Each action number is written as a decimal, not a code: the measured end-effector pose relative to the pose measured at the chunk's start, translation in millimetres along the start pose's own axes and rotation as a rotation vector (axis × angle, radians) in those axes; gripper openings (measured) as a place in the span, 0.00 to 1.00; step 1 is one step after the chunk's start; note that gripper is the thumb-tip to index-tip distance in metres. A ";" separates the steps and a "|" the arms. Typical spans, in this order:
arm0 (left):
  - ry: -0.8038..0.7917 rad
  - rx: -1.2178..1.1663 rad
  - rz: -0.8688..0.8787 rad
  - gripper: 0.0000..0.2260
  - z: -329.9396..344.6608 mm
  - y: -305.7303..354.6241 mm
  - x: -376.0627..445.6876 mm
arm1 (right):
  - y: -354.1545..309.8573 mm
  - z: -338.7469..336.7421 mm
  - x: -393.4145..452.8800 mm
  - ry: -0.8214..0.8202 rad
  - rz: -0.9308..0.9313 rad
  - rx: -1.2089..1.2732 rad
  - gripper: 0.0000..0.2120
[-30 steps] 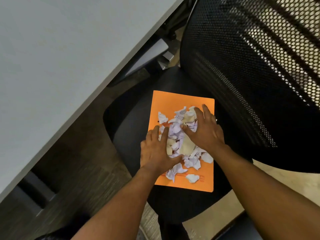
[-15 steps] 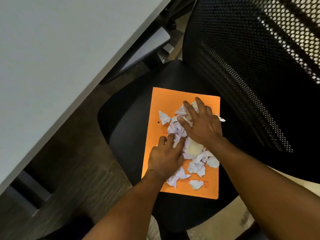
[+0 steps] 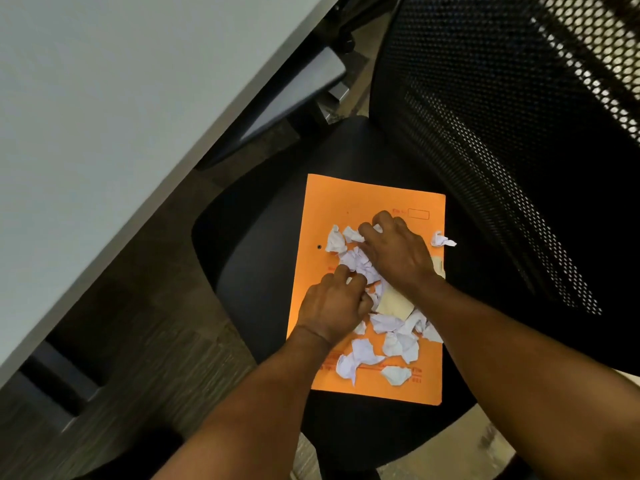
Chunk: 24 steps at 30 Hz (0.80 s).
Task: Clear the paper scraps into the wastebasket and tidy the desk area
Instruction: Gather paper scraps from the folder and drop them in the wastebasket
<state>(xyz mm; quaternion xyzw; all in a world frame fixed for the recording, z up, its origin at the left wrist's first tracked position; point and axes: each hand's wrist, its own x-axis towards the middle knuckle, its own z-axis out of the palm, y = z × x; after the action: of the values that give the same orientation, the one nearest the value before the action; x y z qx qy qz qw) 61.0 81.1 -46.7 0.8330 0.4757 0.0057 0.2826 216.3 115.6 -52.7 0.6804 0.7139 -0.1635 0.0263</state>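
Observation:
An orange folder lies flat on the black seat of an office chair. Several crumpled white and cream paper scraps are heaped on it. My left hand rests on the left of the heap with its fingers curled into the scraps. My right hand lies over the upper part of the heap, fingers bent around scraps. One scrap sits apart at the folder's right edge. No wastebasket is in view.
A pale grey desk top fills the upper left, its edge running diagonally above the seat. The chair's black mesh backrest rises at the right. A chair armrest pokes under the desk. Dark wood-look floor shows at the lower left.
Both hands have gone from lying flat on the heap to curling their fingers into the scraps, drawing them together. One scrap now lies loose at the folder's right edge.

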 end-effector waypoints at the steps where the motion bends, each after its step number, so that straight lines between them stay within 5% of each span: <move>1: 0.031 -0.045 -0.022 0.14 -2.2 2.1 1.6 | 0.3 -0.8 0.1 0.017 -0.003 0.017 0.12; 9: 0.355 -0.676 -0.375 0.12 -25.4 16.8 6.5 | 3.5 -23.2 1.2 0.282 0.182 0.263 0.10; 13: 0.256 -1.049 -0.614 0.19 -40.7 18.1 9.2 | 6.8 -40.4 -0.4 0.393 0.381 0.401 0.17; 16: 0.170 -1.216 -0.744 0.16 -49.6 17.9 6.0 | 6.2 -53.9 -1.3 0.429 0.418 0.437 0.20; 24: 0.198 -1.430 -0.816 0.10 -80.7 9.7 -12.7 | -21.0 -79.6 -1.8 0.534 0.418 0.527 0.18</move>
<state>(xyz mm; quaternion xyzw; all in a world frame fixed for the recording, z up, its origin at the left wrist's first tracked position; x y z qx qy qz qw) 39.3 104.7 29.1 0.2100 0.6448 0.2770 0.6808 210.6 134.8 27.2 0.8124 0.4761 -0.1495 -0.3016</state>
